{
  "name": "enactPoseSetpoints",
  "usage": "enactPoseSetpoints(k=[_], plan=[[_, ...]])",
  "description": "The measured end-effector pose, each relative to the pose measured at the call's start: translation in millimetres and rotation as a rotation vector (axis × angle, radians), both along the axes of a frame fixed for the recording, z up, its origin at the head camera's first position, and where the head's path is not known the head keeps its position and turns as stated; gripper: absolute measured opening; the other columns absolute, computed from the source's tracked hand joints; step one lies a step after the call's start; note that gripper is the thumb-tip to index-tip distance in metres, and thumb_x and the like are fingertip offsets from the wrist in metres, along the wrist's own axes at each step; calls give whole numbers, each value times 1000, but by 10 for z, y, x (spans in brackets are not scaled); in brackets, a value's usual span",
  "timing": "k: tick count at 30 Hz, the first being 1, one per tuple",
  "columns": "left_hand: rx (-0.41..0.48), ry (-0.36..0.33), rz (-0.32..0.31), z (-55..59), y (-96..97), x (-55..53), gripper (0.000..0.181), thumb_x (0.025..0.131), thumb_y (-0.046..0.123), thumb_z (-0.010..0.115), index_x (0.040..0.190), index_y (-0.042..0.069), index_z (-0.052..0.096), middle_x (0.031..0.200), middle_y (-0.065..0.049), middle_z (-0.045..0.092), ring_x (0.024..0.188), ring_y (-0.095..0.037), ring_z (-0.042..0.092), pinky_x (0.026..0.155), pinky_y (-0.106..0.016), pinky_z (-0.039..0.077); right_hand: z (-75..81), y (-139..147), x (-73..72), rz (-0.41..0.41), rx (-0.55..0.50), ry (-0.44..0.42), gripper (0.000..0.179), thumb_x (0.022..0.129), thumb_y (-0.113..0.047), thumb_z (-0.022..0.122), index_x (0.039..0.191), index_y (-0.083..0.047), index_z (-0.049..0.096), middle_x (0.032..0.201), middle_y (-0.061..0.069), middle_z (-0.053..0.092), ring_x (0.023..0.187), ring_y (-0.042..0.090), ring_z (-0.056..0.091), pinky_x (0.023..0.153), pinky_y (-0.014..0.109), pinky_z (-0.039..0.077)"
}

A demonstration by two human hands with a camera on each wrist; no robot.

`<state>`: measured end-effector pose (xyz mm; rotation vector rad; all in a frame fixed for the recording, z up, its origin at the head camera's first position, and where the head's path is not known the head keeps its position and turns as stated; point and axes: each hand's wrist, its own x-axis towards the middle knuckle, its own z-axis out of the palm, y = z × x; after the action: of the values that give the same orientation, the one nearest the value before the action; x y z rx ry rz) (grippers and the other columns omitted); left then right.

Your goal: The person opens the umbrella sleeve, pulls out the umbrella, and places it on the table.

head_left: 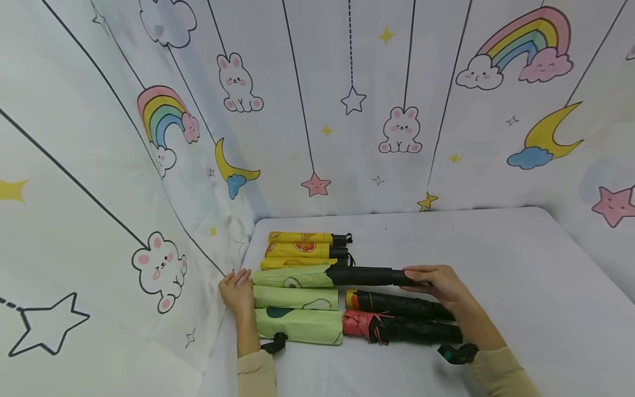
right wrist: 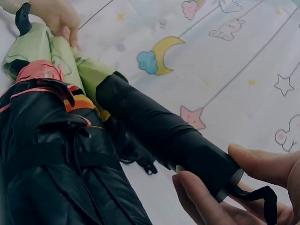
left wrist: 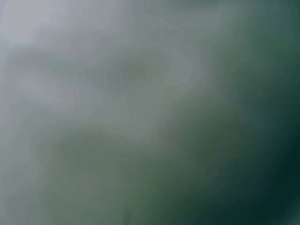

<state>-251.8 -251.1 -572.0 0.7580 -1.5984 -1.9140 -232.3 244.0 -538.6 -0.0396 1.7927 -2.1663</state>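
Note:
A folded black umbrella (head_left: 367, 275) lies partly inside a light green sleeve (head_left: 273, 277) with an avocado print. My right hand (head_left: 436, 281) grips the end of its black handle (right wrist: 218, 171) between thumb and fingers; a short wrist strap (right wrist: 265, 199) hangs there. At the sleeve's far left end, my left hand (head_left: 238, 292) holds the closed end with its fingertips. Below lie two more light green sleeves (head_left: 297, 325). Beside them are two black folded umbrellas, one with a red edge (head_left: 412, 330), one with orange and yellow (head_left: 397, 304). The left wrist view is a blur.
Several yellow sleeved umbrellas (head_left: 297, 250) with orange-slice prints and black handles lie in a stack behind. All rest on a white-covered table (head_left: 496, 248). A printed white curtain (head_left: 307, 110) hangs at the back and left.

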Motion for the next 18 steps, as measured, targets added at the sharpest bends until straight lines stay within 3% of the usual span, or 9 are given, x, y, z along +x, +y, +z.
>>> enactPoseSetpoints(k=[9,18], plan=[[7,18,9,14,-7,-10,59,91,-17,67,142,-7,39,131,-28,65,116,-33,71,82,-19,59,16,91,44,-23,-10,-11,36,98,-8,73,128,10,68,114,7,77,102,30,77,97,49,57],[19,31,11,20,13,-14,60,91,-18,67,143,-7,39,131,-28,65,120,-37,68,84,-19,59,16,213,87,-22,-54,-2,30,100,-1,68,127,11,69,114,5,78,102,26,77,100,55,53]])
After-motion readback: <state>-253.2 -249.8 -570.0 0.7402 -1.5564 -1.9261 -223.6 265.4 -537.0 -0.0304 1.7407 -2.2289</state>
